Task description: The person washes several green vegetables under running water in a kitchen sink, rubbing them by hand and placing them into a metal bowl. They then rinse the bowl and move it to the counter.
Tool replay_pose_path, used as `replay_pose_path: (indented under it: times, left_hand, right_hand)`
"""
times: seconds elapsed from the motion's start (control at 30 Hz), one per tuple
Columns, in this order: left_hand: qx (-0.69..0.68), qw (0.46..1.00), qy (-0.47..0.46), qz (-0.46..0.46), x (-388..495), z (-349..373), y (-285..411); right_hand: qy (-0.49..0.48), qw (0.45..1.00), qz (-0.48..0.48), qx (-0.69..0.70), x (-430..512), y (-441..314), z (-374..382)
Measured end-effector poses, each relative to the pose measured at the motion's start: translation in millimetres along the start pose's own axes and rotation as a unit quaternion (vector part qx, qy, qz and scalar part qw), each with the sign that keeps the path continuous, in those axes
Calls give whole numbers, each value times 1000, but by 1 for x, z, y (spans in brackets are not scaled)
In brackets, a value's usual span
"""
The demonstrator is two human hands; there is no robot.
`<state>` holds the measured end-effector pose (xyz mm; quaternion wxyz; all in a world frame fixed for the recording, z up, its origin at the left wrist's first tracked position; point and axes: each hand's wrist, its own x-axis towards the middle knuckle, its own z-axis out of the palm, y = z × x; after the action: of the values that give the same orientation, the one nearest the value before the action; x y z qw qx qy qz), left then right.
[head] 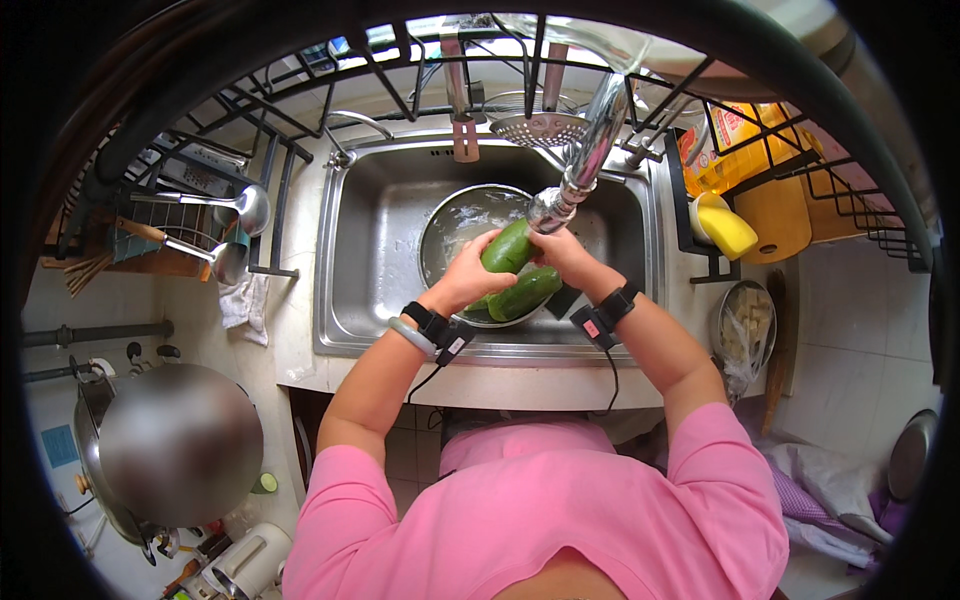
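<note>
Under the chrome faucet head (551, 211), a green cucumber-like vegetable (508, 247) is held between both hands. My left hand (474, 274) grips its left side, with the thumb along its lower end. My right hand (568, 256) is at its upper right side, partly hidden by the faucet. Just below lies another green vegetable (525, 293) in a round metal basin (424, 247) with water in it, and part of a further green piece shows beside it. The basin stands in a stainless steel sink (375, 225).
Black wire racks (289, 202) surround the sink's back and sides, holding ladles (253, 210) and a skimmer (538, 129). At the right are a yellow sponge (726, 227), an orange bottle (739, 146), a wooden board (776, 217) and a bowl with pale pieces (750, 315).
</note>
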<state>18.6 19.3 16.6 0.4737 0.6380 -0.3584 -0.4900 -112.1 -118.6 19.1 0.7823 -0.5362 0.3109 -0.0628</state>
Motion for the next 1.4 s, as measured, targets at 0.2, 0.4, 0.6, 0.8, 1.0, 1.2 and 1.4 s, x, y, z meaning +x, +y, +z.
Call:
replay_pose_path:
  times: [0.2, 0.4, 0.6, 0.8, 1.0, 1.2, 1.4]
  left_hand:
    - [-20, 998, 56, -30, 6, 7, 3]
    - [207, 971, 123, -14, 4, 11, 5]
    - [220, 967, 127, -31, 2, 14, 16]
    - [226, 966, 124, -31, 2, 11, 15]
    - [207, 971, 112, -36, 2, 7, 16]
    - [222, 968, 114, -30, 0, 10, 17]
    - [221, 966, 127, -33, 0, 11, 16]
  right_hand:
    - [-19, 995, -51, -83, 3, -3, 10]
    - [-31, 995, -46, -78, 5, -5, 14]
    - [-31, 993, -83, -73, 13, 4, 8]
    - [-22, 963, -192, -189, 19, 10, 3]
    - [-18, 968, -169, -184, 15, 5, 5]
    - [-3, 990, -90, -112, 11, 0, 14]
    - [-3, 972, -160, -172, 12, 0, 13]
